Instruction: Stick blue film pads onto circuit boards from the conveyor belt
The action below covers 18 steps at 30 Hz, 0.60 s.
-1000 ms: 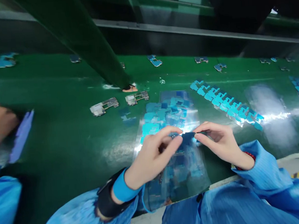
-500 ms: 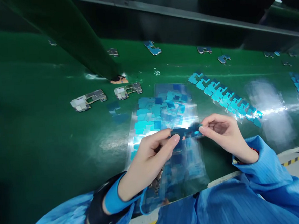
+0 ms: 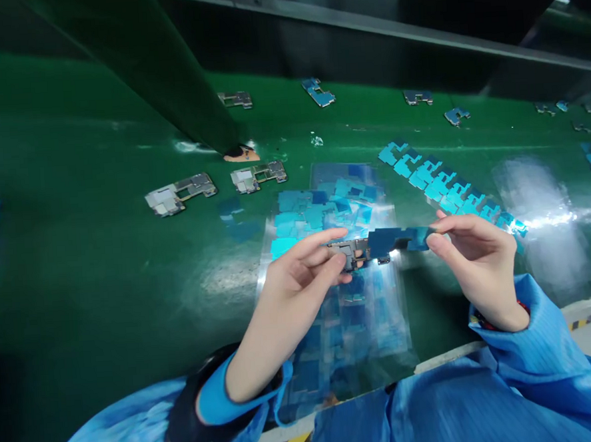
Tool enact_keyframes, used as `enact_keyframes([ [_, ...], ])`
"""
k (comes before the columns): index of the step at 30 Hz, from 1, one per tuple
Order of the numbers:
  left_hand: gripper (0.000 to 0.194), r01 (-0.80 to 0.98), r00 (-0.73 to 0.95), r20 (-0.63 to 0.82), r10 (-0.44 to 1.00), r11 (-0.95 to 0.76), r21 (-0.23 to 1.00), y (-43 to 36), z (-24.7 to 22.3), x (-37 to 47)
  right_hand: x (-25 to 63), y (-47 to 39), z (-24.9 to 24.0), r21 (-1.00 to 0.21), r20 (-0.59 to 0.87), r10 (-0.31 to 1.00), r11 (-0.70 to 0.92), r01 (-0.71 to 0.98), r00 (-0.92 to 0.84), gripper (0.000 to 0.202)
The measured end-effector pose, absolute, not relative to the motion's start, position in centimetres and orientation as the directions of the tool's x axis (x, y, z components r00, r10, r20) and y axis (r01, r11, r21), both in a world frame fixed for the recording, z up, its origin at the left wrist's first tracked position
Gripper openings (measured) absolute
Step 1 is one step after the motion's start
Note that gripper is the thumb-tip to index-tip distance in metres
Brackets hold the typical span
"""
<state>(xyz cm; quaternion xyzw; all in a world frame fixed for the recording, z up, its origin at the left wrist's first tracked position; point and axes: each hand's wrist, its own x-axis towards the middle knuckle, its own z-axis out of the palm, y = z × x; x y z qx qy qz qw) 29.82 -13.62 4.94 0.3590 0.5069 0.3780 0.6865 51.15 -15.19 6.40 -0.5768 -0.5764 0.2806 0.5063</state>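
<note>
My left hand is closed on the left end of a small circuit board, with the thumb on its near side. Between my right thumb and forefinger is the right end of a blue film; my right hand is pinched on it. The film stretches left over the right part of the board, and whether it sticks there I cannot tell. Below both hands lies a clear sheet covered with many blue film pieces.
Two bare circuit boards lie on the green mat at left. A slanted row of blue-covered boards is at right. A dark green post stands at upper left, a dark shelf edge runs across the top.
The right hand has moved to the right and the film now reaches farther right. More of the bare board shows by my left fingers, and a board under my left wrist is no longer seen.
</note>
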Motion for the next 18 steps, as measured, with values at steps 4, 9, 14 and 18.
enact_keyframes([
  [4,0.03,-0.138,0.261,-0.404,0.876,0.449,0.883,-13.8,5.4,30.1,50.9,-14.9,6.5,-0.958,0.103,0.994,0.086,0.274,0.048,0.011],
  [9,0.031,-0.105,0.341,-0.377,0.861,0.433,0.895,-13.8,6.3,29.9,50.6,-14.8,6.4,-0.98,0.004,1.0,0.002,0.201,0.01,0.008],
  [14,0.036,-0.07,0.348,-0.381,0.856,0.43,0.9,-14.4,6.6,29.8,50.5,-14.9,6.6,-0.972,0.014,1.0,0.008,0.233,0.021,0.01],
  [18,0.035,-0.117,0.299,-0.384,0.873,0.433,0.893,-14.8,6.8,30.1,50.4,-15.0,6.8,-0.964,0.015,0.999,0.007,0.266,0.029,0.012],
])
